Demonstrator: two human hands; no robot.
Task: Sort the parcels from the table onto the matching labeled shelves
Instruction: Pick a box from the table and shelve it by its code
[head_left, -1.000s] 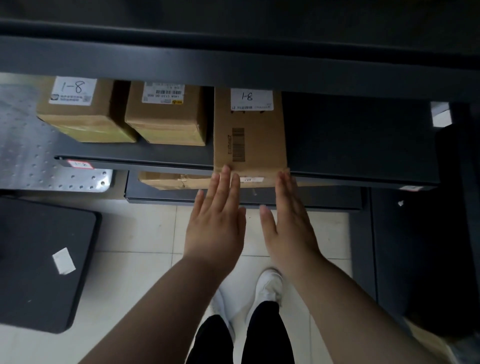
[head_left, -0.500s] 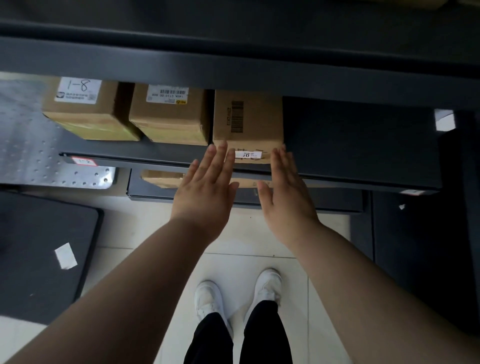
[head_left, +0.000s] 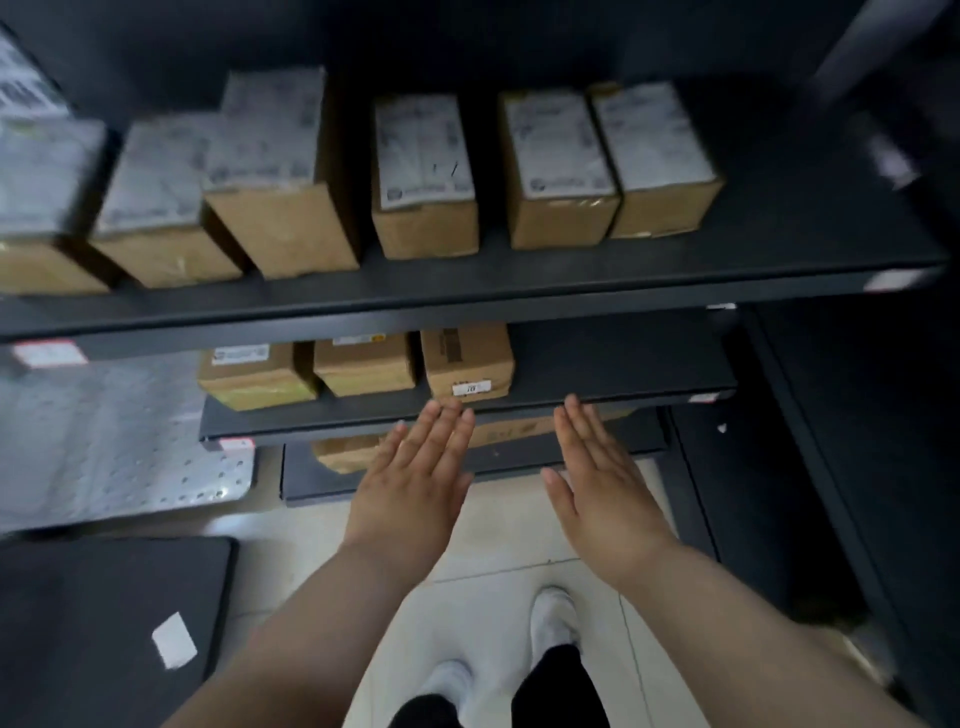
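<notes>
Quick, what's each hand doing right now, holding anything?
Left hand: open, fingers straight, holding nothing.
Right hand: open, fingers straight, holding nothing.

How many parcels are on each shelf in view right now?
Upper shelf parcels: 6
Middle shelf parcels: 3
Bottom shelf parcels: 1, partly behind the left hand
Total: 10
</notes>
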